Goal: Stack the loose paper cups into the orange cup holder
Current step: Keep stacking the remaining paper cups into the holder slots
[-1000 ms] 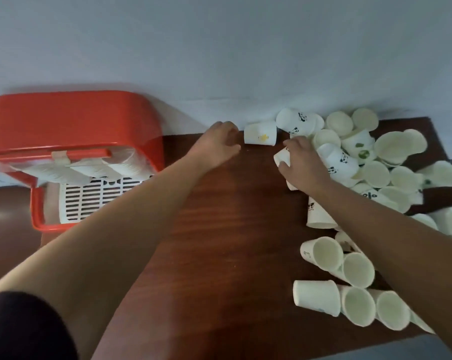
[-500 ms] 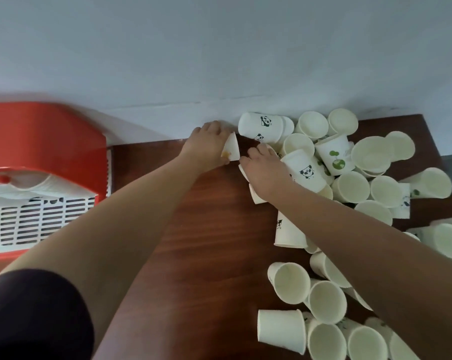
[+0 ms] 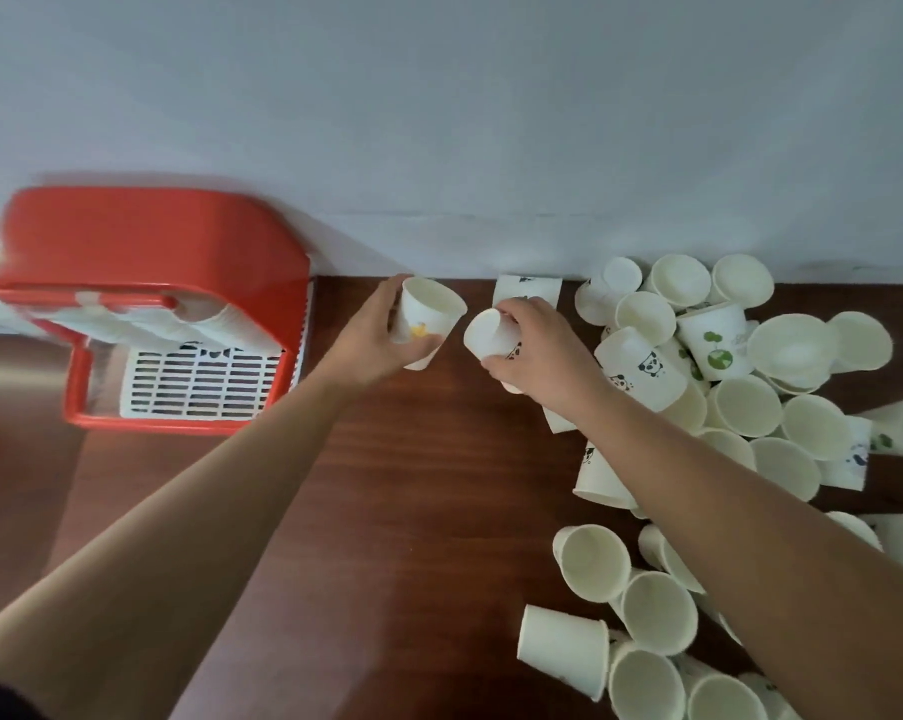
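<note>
Turned mouth-up since 0.5 s ago: 1 yellow-marked cup (image 3: 428, 319), gripped in left hand (image 3: 369, 337), thumb and fingers curled round its wall, just above the table (image 3: 387, 537). Nearest, at lower right, a near cluster of cups (image 3: 592, 563), about 6, on their sides or upside down. Farther up, right hand (image 3: 540, 353), fingers wrapped round 1 white cup (image 3: 491, 335), base aimed at the yellow-marked cup's mouth, just apart from it. To the right, a heap of loose cups (image 3: 748, 407), well over 20, exact count not tellable where overlapped. Far left, against the wall (image 3: 439, 122), 1 orange cup holder (image 3: 143, 246) holding rows of nested cups (image 3: 221, 324) lying sideways above a white slotted tray (image 3: 200, 381).
</note>
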`<act>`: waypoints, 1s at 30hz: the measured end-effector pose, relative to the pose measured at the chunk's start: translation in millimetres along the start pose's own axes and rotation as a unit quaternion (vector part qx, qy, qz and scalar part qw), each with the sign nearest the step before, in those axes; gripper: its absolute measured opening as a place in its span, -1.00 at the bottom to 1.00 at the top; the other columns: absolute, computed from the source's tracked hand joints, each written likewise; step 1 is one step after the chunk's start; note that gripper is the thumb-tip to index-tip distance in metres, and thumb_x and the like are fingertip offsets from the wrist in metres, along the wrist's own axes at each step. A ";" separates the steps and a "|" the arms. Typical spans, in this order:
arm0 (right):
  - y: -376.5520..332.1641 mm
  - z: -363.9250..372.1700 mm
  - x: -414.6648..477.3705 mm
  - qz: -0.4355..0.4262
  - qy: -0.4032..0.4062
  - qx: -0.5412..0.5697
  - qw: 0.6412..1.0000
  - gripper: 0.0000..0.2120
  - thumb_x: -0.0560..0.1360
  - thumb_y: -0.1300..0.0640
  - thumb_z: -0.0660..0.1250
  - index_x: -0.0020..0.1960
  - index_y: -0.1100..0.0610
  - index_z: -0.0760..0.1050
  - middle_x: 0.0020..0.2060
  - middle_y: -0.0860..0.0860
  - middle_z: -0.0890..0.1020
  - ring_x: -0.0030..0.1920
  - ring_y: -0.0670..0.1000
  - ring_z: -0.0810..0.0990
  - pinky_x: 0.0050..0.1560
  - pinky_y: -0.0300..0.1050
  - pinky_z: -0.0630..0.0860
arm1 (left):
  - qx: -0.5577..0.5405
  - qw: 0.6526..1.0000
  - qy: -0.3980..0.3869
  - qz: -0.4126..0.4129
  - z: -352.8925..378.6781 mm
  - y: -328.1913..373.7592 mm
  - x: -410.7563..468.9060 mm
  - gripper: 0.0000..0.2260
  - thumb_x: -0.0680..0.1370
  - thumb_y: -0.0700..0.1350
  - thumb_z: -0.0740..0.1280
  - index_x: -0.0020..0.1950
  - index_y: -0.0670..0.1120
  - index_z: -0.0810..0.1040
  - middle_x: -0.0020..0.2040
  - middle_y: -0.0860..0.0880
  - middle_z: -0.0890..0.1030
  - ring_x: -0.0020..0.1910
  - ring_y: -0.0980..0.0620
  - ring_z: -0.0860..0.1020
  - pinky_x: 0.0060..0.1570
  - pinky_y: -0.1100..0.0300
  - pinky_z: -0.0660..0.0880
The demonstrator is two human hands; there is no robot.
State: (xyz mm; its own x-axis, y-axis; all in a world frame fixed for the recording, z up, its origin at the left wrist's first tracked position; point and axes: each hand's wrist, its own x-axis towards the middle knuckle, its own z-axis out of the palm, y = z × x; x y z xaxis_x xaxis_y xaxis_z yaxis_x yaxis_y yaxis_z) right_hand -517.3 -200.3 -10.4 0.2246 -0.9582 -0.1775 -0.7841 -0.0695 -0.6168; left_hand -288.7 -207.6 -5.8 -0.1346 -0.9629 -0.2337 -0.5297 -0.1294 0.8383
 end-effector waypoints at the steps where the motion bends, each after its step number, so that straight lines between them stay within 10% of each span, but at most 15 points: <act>1: -6.2 -0.2 -4.1 0.011 -0.003 0.022 1.000 -0.41 0.39 0.00 0.48 0.36 0.08 0.40 0.22 0.02 0.50 0.19 0.04 0.49 0.20 -0.03 0.46 | -0.011 1.000 0.010 -0.005 -6.9 -0.4 -11.5 -0.37 0.46 -0.10 0.53 0.45 0.02 0.33 0.21 0.14 0.53 0.14 0.38 0.50 0.03 0.53 0.38; 17: -166.8 66.5 -55.8 0.129 -0.055 0.244 0.960 -0.49 0.51 -0.11 0.37 0.39 0.03 0.36 0.16 -0.05 0.54 0.06 -0.05 0.58 -0.21 -0.28 0.50 | -0.101 0.960 0.227 -0.127 -148.7 -86.6 -183.7 -0.37 0.42 -0.08 0.56 0.36 0.10 0.28 0.19 0.11 0.52 0.17 0.04 0.55 0.18 0.09 0.50; 30: -268.2 168.8 -38.6 0.249 -0.029 0.375 0.892 -0.65 0.54 -0.10 0.34 0.28 -0.05 0.42 0.11 0.02 0.61 0.05 0.05 0.64 -0.01 0.13 0.66 | -0.031 0.978 0.180 -0.101 -247.7 -170.3 -150.5 -0.25 0.42 -0.12 0.50 0.50 -0.02 0.18 0.45 -0.05 0.29 0.34 0.01 0.36 0.25 0.16 0.37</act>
State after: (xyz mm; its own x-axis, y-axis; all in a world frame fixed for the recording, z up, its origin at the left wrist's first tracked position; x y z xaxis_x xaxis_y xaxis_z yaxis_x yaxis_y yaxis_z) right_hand -218.0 -97.9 32.4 0.0031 -0.8006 -0.5992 -0.1918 0.5876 -0.7861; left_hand 29.2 -99.2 8.6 0.2768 -0.9358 -0.2184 -0.4612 -0.3288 0.8242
